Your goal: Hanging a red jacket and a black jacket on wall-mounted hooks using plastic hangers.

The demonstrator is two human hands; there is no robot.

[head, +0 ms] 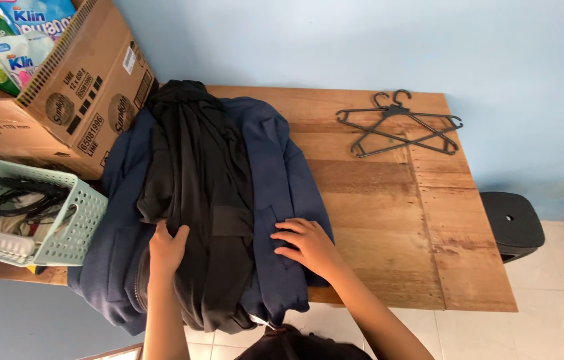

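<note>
A pale blue wall backs a wooden plank surface (389,220) that stands on a light tiled floor. The left hand (165,250) lies on a black garment (195,193), its grip closing lightly around a fold at the garment's left edge, thumb on one side and fingers on the other. The right hand (309,243) rests flat, grip released, fingers spread on the dark blue garment (275,180) just right of the black one. The black garment lies on top of the blue one; its long axis runs from the wall end toward the person, its near end hanging over the front edge of the surface. It is soft, matte cloth with long lengthwise folds. The blue garment beneath is thicker and spreads wider on both sides, also drooping over the front edge. To the left, a mint green plastic basket (75,233) with a lattice wall holds dark cords, and behind it stands an open cardboard box (75,100) with bright pouches. Near the far right corner lie thin black hangers (399,123), crossed. A black stool (512,223) stands on the floor at the right.
</note>
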